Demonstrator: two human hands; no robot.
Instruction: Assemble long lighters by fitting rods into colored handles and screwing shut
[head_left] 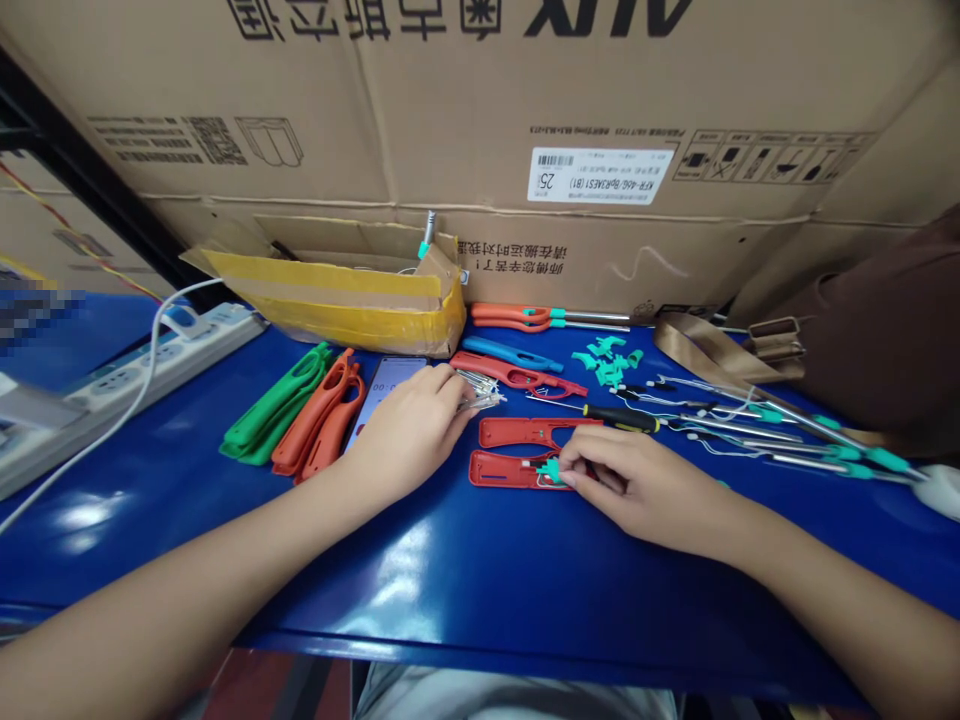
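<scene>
Red lighter half-shells lie side by side before me: the far one (514,432) looks bare, while the near one (495,472) holds a teal trigger (551,469) and thin white wires. My right hand (637,485) is closed in a pinch at that trigger, covering the shell's right end. At a small heap of thin silvery metal pieces (484,388), my left hand (416,425) has its fingertips drawn together; what they grip is hidden. A screwdriver (619,418) with a black and yellow handle lies just beyond the shells.
Green shells (277,405) and orange shells (315,415) are stacked left, beside a phone (386,385). Loose teal triggers (609,360) and metal lighter tubes with wires (772,440) lie right. Behind stand a taped carton (337,310) and finished-looking orange lighters (517,316). A power strip (127,385) runs along the left.
</scene>
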